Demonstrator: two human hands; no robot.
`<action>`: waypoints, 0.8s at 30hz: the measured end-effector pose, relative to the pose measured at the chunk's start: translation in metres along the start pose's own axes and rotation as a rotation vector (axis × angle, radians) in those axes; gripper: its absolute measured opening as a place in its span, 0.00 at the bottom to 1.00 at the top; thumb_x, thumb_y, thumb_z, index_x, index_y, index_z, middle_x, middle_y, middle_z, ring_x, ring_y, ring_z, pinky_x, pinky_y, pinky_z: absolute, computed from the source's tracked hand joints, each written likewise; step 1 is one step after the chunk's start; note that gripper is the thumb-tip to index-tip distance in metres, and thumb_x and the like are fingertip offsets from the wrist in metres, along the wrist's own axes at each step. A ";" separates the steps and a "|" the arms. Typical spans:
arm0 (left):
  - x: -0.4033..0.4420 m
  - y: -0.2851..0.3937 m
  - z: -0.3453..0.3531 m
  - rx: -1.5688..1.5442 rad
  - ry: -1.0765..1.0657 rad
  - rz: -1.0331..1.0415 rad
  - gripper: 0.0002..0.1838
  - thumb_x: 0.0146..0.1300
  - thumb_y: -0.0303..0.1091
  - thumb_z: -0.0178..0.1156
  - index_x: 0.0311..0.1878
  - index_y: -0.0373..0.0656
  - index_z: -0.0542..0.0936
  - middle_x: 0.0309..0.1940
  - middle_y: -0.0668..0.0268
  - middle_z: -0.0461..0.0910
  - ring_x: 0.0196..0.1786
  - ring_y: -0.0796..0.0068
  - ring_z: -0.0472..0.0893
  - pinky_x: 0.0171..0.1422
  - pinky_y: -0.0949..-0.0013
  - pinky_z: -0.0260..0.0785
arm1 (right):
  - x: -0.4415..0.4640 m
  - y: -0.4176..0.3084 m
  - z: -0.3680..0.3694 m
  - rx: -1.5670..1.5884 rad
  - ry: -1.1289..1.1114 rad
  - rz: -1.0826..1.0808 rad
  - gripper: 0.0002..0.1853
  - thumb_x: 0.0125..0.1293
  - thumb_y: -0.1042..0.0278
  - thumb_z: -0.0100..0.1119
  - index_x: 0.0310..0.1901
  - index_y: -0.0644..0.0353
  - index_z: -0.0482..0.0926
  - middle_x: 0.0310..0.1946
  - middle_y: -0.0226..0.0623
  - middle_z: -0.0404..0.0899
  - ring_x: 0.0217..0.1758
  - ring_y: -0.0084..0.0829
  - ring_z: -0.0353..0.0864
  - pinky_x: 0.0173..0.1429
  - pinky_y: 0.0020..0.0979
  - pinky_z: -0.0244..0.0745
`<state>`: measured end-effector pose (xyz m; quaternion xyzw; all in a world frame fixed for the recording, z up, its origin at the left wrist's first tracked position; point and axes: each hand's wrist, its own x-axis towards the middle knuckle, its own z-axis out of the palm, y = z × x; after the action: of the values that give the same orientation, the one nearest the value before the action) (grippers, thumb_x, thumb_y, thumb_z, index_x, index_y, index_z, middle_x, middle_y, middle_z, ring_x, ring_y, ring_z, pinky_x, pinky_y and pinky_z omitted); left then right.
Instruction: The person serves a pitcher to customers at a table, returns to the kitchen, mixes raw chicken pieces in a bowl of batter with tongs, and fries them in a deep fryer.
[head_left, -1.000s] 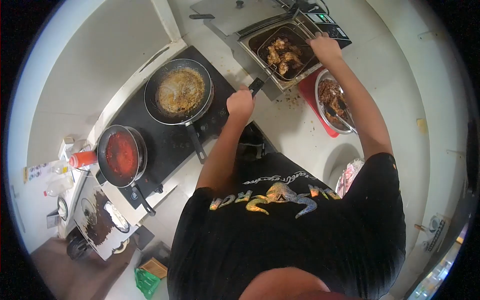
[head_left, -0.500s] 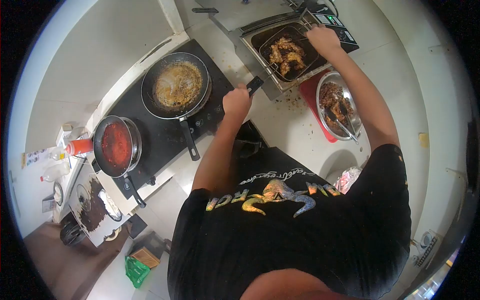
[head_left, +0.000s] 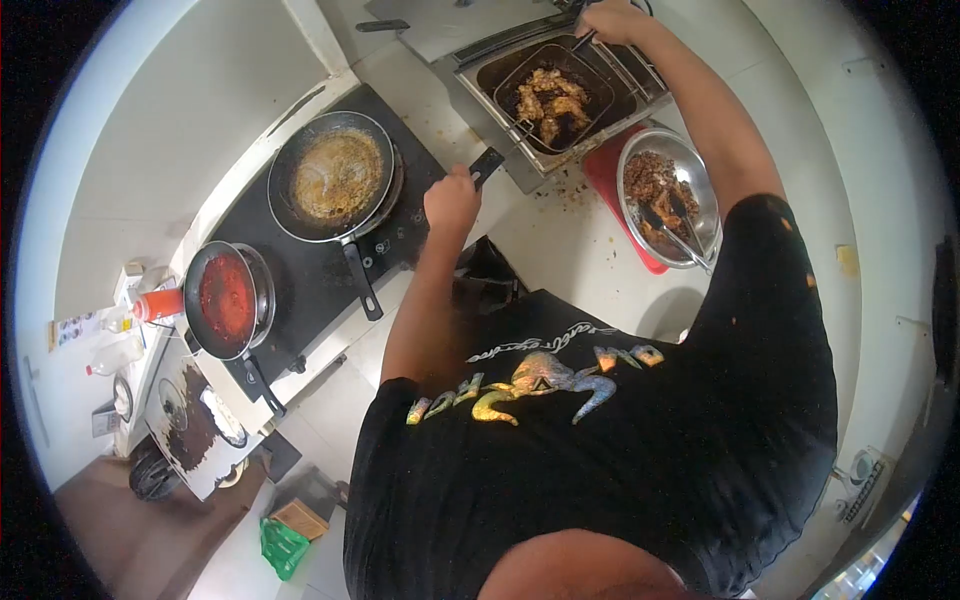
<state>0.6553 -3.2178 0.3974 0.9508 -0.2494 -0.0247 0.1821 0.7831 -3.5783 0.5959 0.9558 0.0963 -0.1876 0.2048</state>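
Observation:
My left hand is wrapped round a black handle beside the deep fryer. I cannot make out what is at the handle's far end. Inside the fryer, several browned fried pieces lie in a wire basket. My right hand is at the fryer's far side, its fingers closed on a thin black handle. Near my right forearm, a steel bowl holds crumbly brown food and tongs, and it stands partly on a red tray.
On the black hob are a frying pan with oily residue and a smaller pan with red sauce. Their handles point towards me. Brown crumbs lie on the counter. A red bottle stands left.
My right hand has moved farther away and to the left along the fryer's far side. My left hand keeps its grip on the black handle. The view has shifted slightly.

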 end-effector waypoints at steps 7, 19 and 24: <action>0.000 0.005 -0.005 0.016 -0.034 -0.028 0.15 0.57 0.41 0.62 0.37 0.39 0.73 0.27 0.53 0.83 0.32 0.50 0.84 0.37 0.52 0.78 | 0.018 -0.011 -0.012 -0.135 -0.046 -0.146 0.14 0.61 0.68 0.63 0.49 0.55 0.83 0.48 0.38 0.83 0.51 0.42 0.80 0.55 0.41 0.76; -0.005 0.021 -0.018 0.018 -0.044 -0.045 0.22 0.61 0.50 0.61 0.40 0.37 0.75 0.32 0.51 0.83 0.35 0.49 0.84 0.39 0.52 0.78 | -0.028 -0.080 0.032 -0.176 0.216 0.138 0.09 0.58 0.74 0.60 0.40 0.56 0.85 0.43 0.43 0.84 0.47 0.40 0.84 0.46 0.41 0.82; -0.007 0.014 -0.006 -0.016 -0.039 -0.050 0.25 0.61 0.55 0.60 0.39 0.38 0.77 0.32 0.51 0.83 0.36 0.49 0.84 0.40 0.53 0.78 | -0.073 -0.056 0.021 -0.009 0.231 0.247 0.09 0.59 0.72 0.60 0.41 0.57 0.84 0.44 0.44 0.83 0.49 0.43 0.84 0.47 0.44 0.82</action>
<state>0.6437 -3.2236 0.4081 0.9546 -0.2289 -0.0495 0.1842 0.6953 -3.5452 0.5876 0.9747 0.0018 -0.0494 0.2181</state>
